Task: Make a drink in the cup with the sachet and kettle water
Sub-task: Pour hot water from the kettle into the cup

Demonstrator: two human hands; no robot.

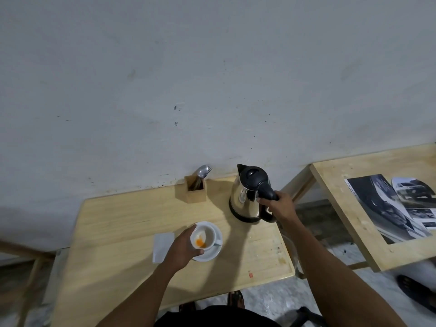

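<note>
A white cup [205, 235] stands on a white saucer [213, 252] near the middle of the wooden table [118, 232]. Orange powder lies in the bottom of the cup. My left hand [182, 246] wraps around the cup's left side. The steel kettle [247, 197] with a black lid stands at the back right of the table, its lid shut and its spout toward the wall. My right hand [277, 206] grips the kettle's black handle. A white sachet or napkin [162, 246] lies flat to the left of the saucer.
A wooden holder [195, 192] with a spoon and a fork stands against the wall, left of the kettle. A second wooden table [368, 237] to the right carries printed papers [387, 204]. The wall runs right behind both tables.
</note>
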